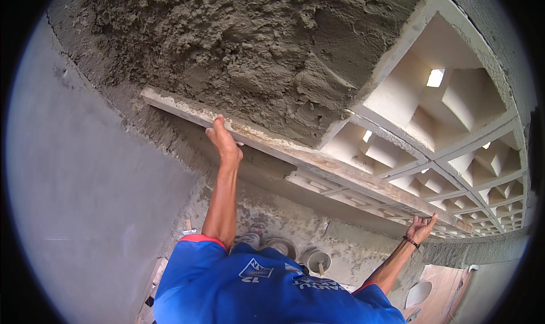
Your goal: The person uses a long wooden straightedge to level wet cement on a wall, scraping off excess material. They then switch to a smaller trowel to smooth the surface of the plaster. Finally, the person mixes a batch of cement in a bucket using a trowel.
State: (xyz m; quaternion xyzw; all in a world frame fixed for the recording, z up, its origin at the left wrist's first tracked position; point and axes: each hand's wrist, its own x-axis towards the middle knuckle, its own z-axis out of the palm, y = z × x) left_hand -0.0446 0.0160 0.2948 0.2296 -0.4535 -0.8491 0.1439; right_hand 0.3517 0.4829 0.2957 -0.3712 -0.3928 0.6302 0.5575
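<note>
A long straightedge board [318, 158], crusted with mortar, lies against the wall and slants from upper left to lower right. My left hand [223, 139] grips it left of its middle, thumb up over the near edge. Toward its right end my right hand [422, 227] holds it from below, fingers around the edge. Rough wet mortar [238, 46] covers the wall above the board. On the right the board crosses a panel of pale ventilation blocks [437, 152] with deep openings. Some fingers of both hands are hidden behind the board.
Smooth grey plaster [85, 199] covers the wall at left. Below, on the mortar-stained floor, stands a bucket [317, 260] with a handle sticking out, beside another round container [282, 247]. A wooden board [443, 293] with a pale rounded piece [419, 294] lies at lower right.
</note>
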